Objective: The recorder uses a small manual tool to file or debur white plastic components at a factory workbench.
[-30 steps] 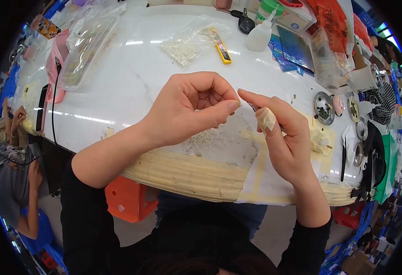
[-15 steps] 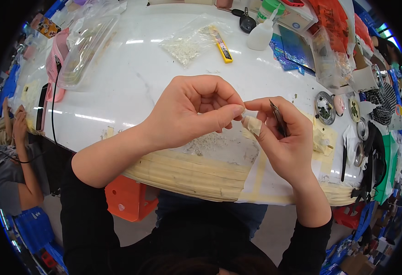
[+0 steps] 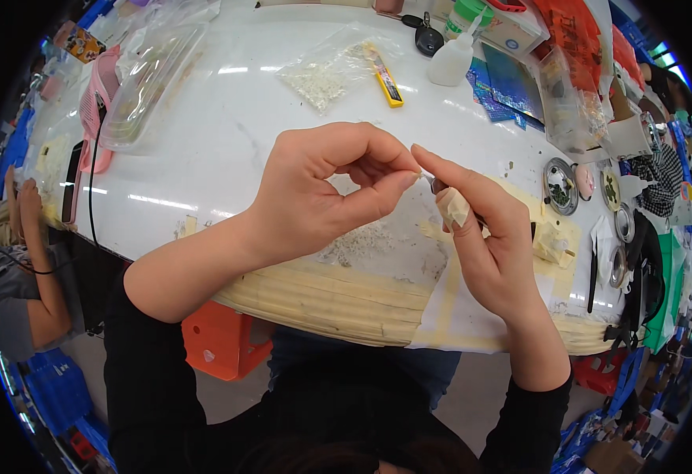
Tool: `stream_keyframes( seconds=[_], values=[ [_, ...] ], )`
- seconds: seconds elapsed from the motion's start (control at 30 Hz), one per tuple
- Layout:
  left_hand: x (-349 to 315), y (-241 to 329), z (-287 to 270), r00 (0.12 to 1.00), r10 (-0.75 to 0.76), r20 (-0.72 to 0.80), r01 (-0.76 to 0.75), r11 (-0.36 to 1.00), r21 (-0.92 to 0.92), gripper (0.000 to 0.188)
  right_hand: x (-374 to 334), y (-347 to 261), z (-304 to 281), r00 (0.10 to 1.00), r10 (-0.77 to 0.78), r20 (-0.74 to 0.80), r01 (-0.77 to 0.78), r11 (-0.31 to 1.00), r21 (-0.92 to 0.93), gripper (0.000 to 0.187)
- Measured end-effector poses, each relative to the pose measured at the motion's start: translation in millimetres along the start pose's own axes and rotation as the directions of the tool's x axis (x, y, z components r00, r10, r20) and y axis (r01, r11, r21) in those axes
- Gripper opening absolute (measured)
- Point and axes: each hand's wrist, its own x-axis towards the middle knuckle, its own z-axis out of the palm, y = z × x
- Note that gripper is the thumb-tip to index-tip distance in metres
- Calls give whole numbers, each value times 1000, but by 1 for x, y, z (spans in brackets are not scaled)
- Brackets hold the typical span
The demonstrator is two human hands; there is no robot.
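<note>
Above the table's near part, my left hand [image 3: 306,189] has thumb and forefinger pinched together; whatever lies between the tips is too small to make out. My right hand [image 3: 496,229] is closed round dark metal tweezers [image 3: 438,187], whose tips point at the left fingertips. Most of the tweezers are hidden by the fingers. Pale tape [image 3: 455,208] wraps the right thumb. Beneath the hands, a scatter of tiny white bits [image 3: 359,243] lies on the white table [image 3: 219,150].
Farther off are a clear bag [image 3: 320,83] of white bits, a slim yellow box [image 3: 388,85] and a white squeeze bottle [image 3: 448,63]. Round metal dishes [image 3: 559,187] stand at right. Tape [image 3: 322,304] covers the near edge. Another person's arm [image 3: 39,268] shows at left.
My right hand has turned, bringing the tweezers from an upright slant to pointing left at the left fingertips. Its forefinger now stretches above them. The left hand has shifted slightly.
</note>
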Motion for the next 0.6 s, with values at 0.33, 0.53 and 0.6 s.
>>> stream_keyframes(
  seconds=[0.33, 0.53, 0.6],
  values=[
    [1, -1, 2, 996, 87, -15, -85, 994, 72, 10, -3, -2, 0, 999, -24, 42, 27, 998, -61, 53],
    [2, -1, 0, 992, 123, -8, -120, 981, 154, 11, -2, -2, -1, 998, -28, 56, 31, 998, -56, 59],
    [2, 0, 0, 991, 137, -6, -134, 977, 168, 11, -3, -2, -1, 998, -25, 58, 29, 998, -62, 59]
  ],
)
